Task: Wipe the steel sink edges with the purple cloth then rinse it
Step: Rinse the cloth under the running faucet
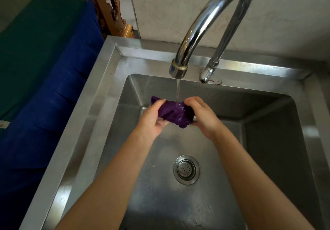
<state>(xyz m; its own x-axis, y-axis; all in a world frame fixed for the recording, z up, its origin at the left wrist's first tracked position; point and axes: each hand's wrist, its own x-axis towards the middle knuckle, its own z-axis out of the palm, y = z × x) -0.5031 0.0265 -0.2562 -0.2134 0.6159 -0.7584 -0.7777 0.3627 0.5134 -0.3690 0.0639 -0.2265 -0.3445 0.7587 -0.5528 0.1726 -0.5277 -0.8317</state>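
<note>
Off to the left, the blue cover (44, 87) hangs just beside the sink rim (100, 79). Over the basin, our left hand (153, 117) curls round one end of the cloth (175, 113), thumb on top. We hold it bunched right under the stream (178, 90), so the water lands on its middle. The tap (196, 24) arches above, running thin. Our right hand (201, 112) grips the other end, fingers tucked under, spreading the wad to soak. Below, the drain (186, 170) takes the runoff. We judge this is the rinse, with the wiping likely done.
</note>
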